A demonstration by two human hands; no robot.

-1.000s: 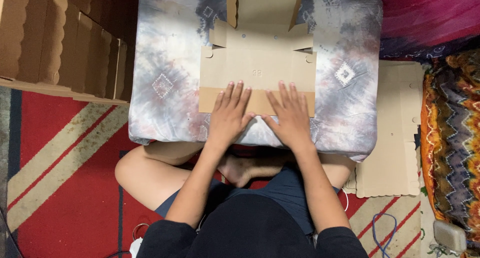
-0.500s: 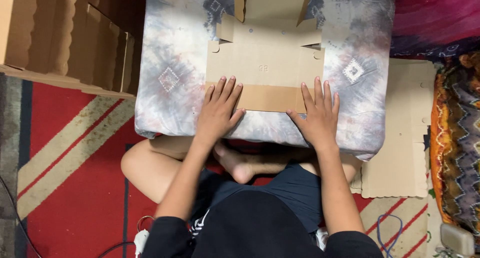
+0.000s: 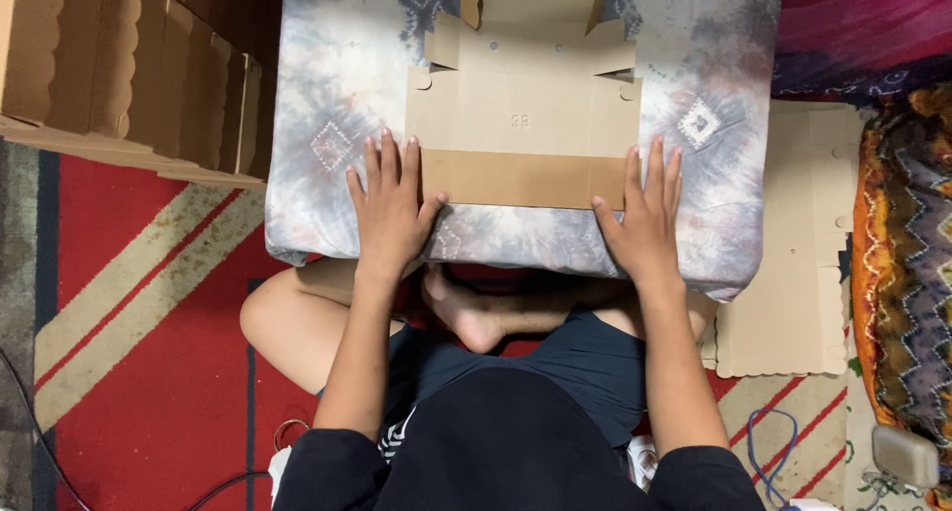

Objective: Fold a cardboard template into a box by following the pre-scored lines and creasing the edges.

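A flat brown cardboard box blank (image 3: 523,124) lies between the left hand (image 3: 390,214) and right hand (image 3: 645,224), near flap folded over.

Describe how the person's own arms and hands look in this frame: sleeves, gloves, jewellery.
Both the left hand and the right hand are bare: no gloves, rings or watch visible. The forearms are uncovered too; black sleeves begin only near the elbows, at the frame's bottom edge.

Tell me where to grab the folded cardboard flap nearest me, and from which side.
Grip the flap at its two short ends, coming in from left and right. It lies flat across the cushion, long and narrow, and the left hand and right hand already flank those ends.
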